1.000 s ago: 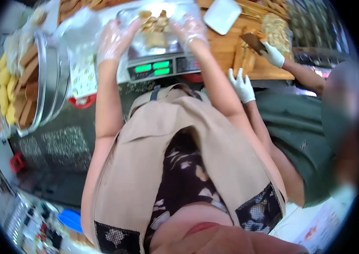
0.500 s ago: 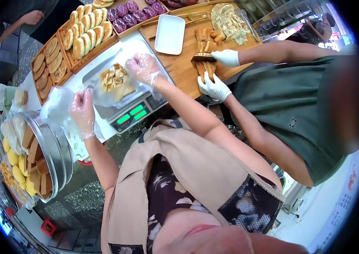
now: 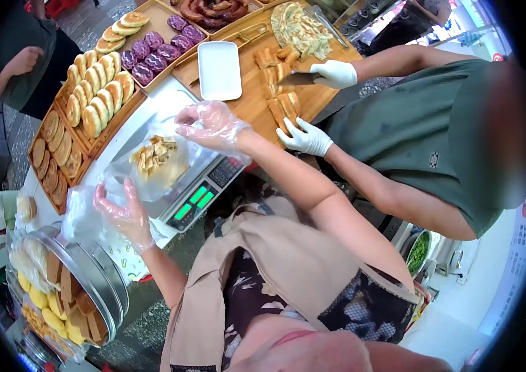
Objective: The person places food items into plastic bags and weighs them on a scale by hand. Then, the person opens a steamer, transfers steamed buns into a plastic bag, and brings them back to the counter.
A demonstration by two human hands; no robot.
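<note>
A clear plastic bag (image 3: pixel 162 180) with cut pieces of flatbread (image 3: pixel 154 155) in it lies on the tray of a digital scale (image 3: pixel 179 214). My left hand (image 3: pixel 125 214), in a clear plastic glove, is at the bag's near left side with thumb and fingers spread. At the bag's upper right is my right hand (image 3: pixel 212 127), gloved the same way, fingers loosely bent and apart from the thumb. Neither hand visibly grips the bag. More thin clear plastic bags (image 3: pixel 83 211) lie left of the scale, beside my left hand.
A co-worker in white gloves holds a cleaver (image 3: pixel 299 78) over cut fried dough (image 3: pixel 281 93) on a wooden board (image 3: pixel 247 111). A white tray (image 3: pixel 219 71), wooden trays of round breads (image 3: pixel 92 93) and purple buns (image 3: pixel 154 56) stand behind. Metal steamers (image 3: pixel 111 279) stand lower left.
My fingers have loosened and spread from their pinched pose at the bag. The bag rests lower on the scale. The co-worker's cleaver has lifted off the dough. The camera view has shifted.
</note>
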